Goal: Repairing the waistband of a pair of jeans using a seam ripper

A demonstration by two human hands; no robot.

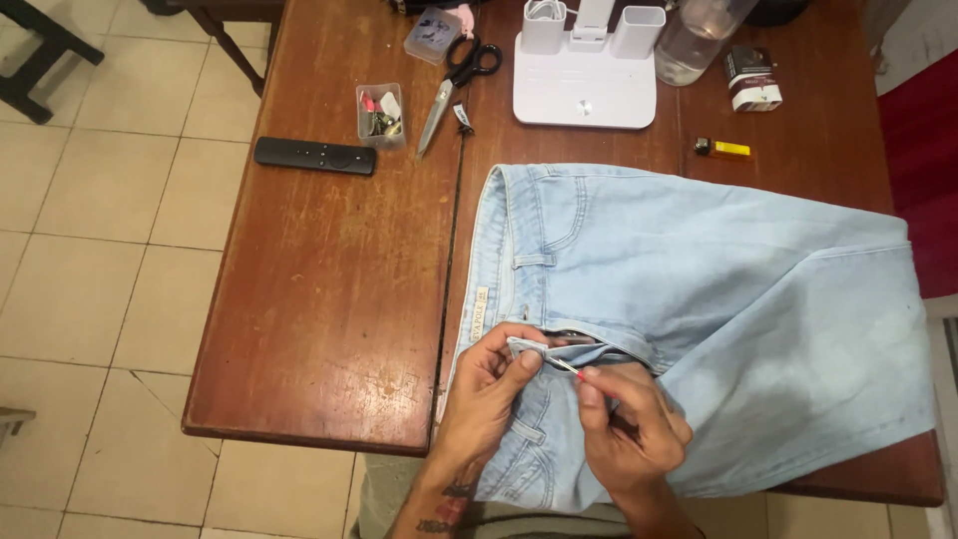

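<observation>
Light blue jeans (699,299) lie flat across a brown wooden table (329,299), waistband toward the left. My left hand (489,384) pinches a belt loop (527,347) at the waistband and lifts it slightly. My right hand (624,424) holds a small thin tool with a red tip (571,369), its point at the loop. Both hands rest on the jeans near the table's front edge.
At the back of the table lie scissors (454,80), a small clear box of bits (380,115), a black remote (314,155), a white stand (587,75), a clear bottle (699,40), a yellow lighter (723,150) and a small pack (751,80). Tiled floor is at left.
</observation>
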